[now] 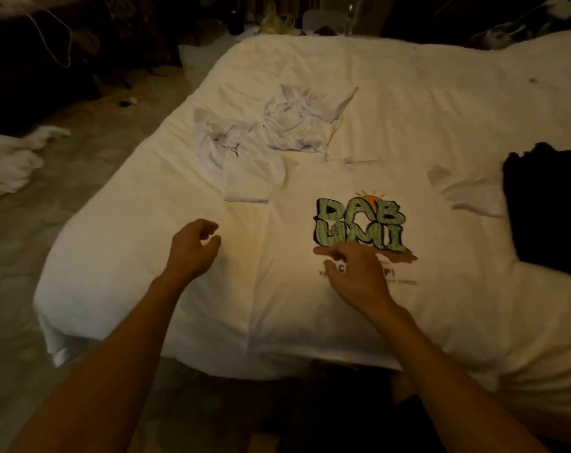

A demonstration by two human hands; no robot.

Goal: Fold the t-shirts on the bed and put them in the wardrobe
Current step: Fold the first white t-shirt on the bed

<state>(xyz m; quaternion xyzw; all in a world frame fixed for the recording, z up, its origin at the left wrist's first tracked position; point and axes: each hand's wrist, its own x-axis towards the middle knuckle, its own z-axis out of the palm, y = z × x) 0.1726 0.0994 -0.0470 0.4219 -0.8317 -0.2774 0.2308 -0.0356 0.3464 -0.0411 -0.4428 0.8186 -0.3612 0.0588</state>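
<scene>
Half the small print on the white t-shirt (343,178) is hidden under your right hand (356,273), fingers relaxed; your left hand (192,246), loosely curled and empty, hangs just beside it.

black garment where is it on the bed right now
In the head view the black garment lies on the right side of the bed, just right of the spread printed t-shirt and its sleeve, beyond the right hand.

The bed (408,93), under a white cover, carries a printed t-shirt (277,289) spread flat near its front edge. Just beyond lie a crumpled white t-shirt (225,142) and a second crumpled t-shirt (300,125). A black garment (545,210) lies at the right.
</scene>
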